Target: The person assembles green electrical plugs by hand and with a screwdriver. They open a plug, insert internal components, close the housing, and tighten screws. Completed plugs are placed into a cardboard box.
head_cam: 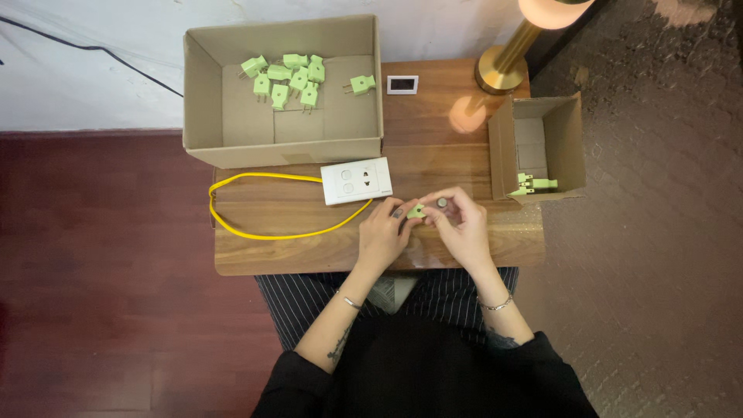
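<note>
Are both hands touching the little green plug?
Touching. The head view shows the left hand and right hand meeting around the green plug, fingertips pinching it from both sides, no gap visible.

Big box [203,93]: open brown cardboard, table's back left, holding green plugs [285,77].
Small box [571,143]: open brown cardboard, on its side at table's right edge.
Card [402,84]: small white rectangle, dark centre, between boxes.

Glossy wooden table [255,251], matt cardboard box [203,101].
</note>
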